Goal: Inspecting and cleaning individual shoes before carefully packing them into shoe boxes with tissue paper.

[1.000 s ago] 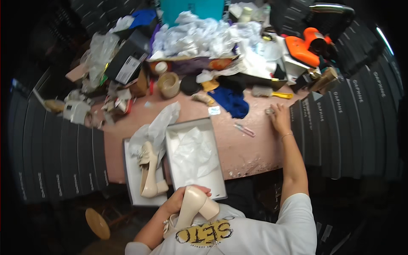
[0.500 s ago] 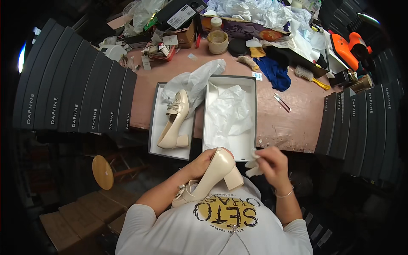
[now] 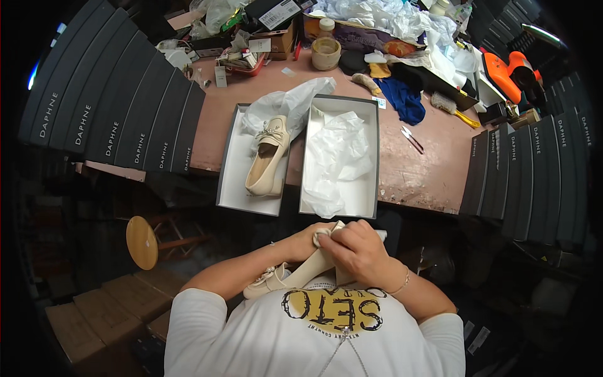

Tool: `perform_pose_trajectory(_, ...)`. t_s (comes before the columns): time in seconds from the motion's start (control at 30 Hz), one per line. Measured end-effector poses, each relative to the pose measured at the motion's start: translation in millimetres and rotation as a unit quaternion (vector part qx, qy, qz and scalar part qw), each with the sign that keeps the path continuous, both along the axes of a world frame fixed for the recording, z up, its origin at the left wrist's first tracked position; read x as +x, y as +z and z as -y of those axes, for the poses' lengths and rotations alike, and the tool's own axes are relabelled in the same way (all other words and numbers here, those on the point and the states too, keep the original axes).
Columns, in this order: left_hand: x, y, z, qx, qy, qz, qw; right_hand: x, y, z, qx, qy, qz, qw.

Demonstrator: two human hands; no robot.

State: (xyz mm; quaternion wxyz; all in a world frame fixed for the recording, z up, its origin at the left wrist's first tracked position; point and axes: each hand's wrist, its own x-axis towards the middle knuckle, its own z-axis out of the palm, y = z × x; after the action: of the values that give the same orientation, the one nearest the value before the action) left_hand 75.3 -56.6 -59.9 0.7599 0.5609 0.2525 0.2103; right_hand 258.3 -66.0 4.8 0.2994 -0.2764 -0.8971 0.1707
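Note:
My left hand [image 3: 305,242] grips a cream block-heeled shoe [image 3: 308,271] by its heel end, against my shirt. The shoe's toe, with a bow ornament, points down to the left. In my right hand [image 3: 364,251] is a white cloth [image 3: 380,234], closed in the fingers and pressed to the heel end beside my left fingers. Both hands hide most of the heel. The matching cream shoe [image 3: 260,173] lies in the left half of an open shoe box [image 3: 227,169], with white tissue paper [image 3: 289,103]. More crumpled tissue fills the right half [image 3: 371,182].
Dark shoe boxes stand in rows at the left [image 3: 119,100] and right [image 3: 521,176]. On the pink table lie thread snips [image 3: 412,139], a yellow-handled brush [image 3: 455,110], a blue cloth [image 3: 405,100] and a jar [image 3: 326,53]. A round wooden stool [image 3: 142,242] is at the left.
My right hand has moved left with the cloth, onto the shoe's heel end. The shoe has tilted a little and more of it is covered. The view has shifted slightly.

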Motion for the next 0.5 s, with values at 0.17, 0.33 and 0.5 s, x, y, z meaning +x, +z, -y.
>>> perform_pose_trajectory(0.17,-6.2,7.8,-0.7,-0.118,0.029,-0.091,0.988,22.7,-1.9,18.0,-0.008,0.031,0.016,0.999)
perform_pose_trajectory(0.33,-2.7,6.6,-1.9,-0.045,-0.01,-0.075,0.996,7.6,5.2,0.5,-0.027,0.015,0.022,0.999)
perform_pose_trajectory(0.5,-11.1,13.5,-9.9,-0.085,0.021,-0.102,0.991,39.2,7.5,6.1,-0.082,-0.002,-0.006,0.997)
